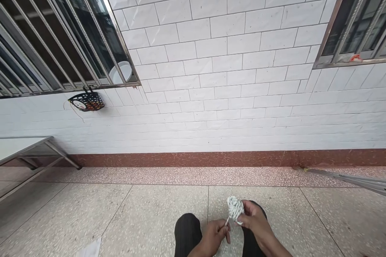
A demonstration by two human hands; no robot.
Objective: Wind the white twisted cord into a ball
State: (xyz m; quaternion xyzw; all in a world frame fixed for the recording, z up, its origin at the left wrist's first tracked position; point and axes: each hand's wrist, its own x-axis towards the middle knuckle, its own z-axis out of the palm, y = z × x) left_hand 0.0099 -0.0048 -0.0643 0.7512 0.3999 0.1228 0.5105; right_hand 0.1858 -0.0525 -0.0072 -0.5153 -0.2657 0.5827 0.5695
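Toward five o'clock, near the right knee (pixel 249 241), I saw a bundle of white cord (pixel 234 208), the right hand's (pixel 255 221) thumb and fingers pinching its edge. Nearer six o'clock, the left hand (pixel 213 234) pinched the thin strand (pixel 227 221) hanging from it, fingers curled. At nine o'clock a black basket (pixel 93 101) hung below the window bars (pixel 81 28); near four lay a grey pole (pixel 346 178).

Black basket (pixel 92 102) hung below left barred window (pixel 60 32), white basin (pixel 125 70) within; table (pixel 21 147) near tiled wall (pixel 205 64), paper (pixel 90 248) on floor (pixel 144 217).
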